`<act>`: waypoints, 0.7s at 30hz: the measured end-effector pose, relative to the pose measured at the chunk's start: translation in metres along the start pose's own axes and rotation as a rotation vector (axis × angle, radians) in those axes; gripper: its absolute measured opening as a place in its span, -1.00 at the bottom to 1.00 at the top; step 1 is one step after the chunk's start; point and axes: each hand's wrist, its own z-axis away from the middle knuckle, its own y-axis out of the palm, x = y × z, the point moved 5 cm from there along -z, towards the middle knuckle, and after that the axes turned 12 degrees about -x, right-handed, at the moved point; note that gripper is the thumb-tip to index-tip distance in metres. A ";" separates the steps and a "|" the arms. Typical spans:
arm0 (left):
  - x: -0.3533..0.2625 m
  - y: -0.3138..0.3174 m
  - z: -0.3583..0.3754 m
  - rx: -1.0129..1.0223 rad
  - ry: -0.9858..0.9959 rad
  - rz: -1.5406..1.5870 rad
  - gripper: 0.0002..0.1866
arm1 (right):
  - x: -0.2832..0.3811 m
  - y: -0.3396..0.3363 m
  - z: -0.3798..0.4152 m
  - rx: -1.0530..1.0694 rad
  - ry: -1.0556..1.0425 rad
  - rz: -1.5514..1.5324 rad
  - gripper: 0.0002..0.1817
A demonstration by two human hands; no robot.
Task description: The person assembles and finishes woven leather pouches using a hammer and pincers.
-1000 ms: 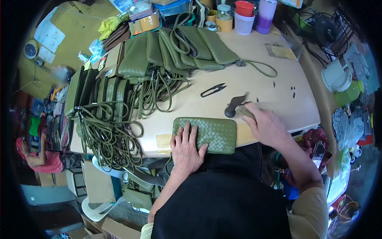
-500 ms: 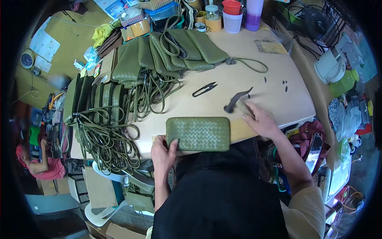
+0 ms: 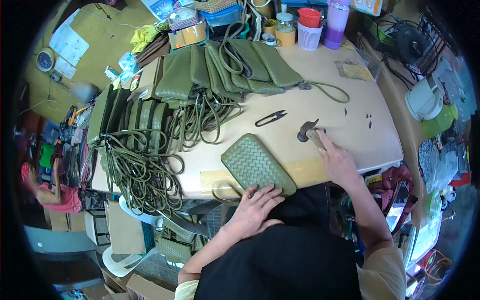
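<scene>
A green woven wallet (image 3: 257,165) lies tilted at the table's front edge, a strap loop beside its lower left. My left hand (image 3: 255,210) rests with spread fingers on the wallet's near end. To the right, my right hand (image 3: 337,160) is closed round the wooden handle of a hammer (image 3: 309,131), whose dark head is over or on the table. Black thread snips (image 3: 270,118) lie behind the wallet. Stacked green pouches (image 3: 220,67) with wrist straps (image 3: 145,170) fill the back and left of the table.
Small dark pieces (image 3: 369,120) lie on the right of the table (image 3: 320,100). At the back stand a red cup (image 3: 309,18), a jar (image 3: 284,22) and a purple bottle (image 3: 336,22). A person in pink (image 3: 60,197) is at the far left.
The wallet has turned from straight to diagonal, and its strap loop now shows. My left hand has moved from its left side onto its near end. The hammer head has turned.
</scene>
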 end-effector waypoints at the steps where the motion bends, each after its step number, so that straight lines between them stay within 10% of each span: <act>1: 0.003 -0.006 -0.003 -0.009 -0.004 -0.007 -0.46 | 0.008 -0.010 -0.004 0.030 -0.014 -0.051 -0.41; 18: 0.052 -0.004 -0.027 -0.287 -0.290 -0.394 -0.33 | 0.101 0.042 -0.062 0.440 -0.245 0.007 -0.44; 21: 0.055 0.001 -0.034 -0.331 -0.342 -0.394 -0.33 | 0.099 0.030 -0.051 0.023 -0.364 -0.270 -0.44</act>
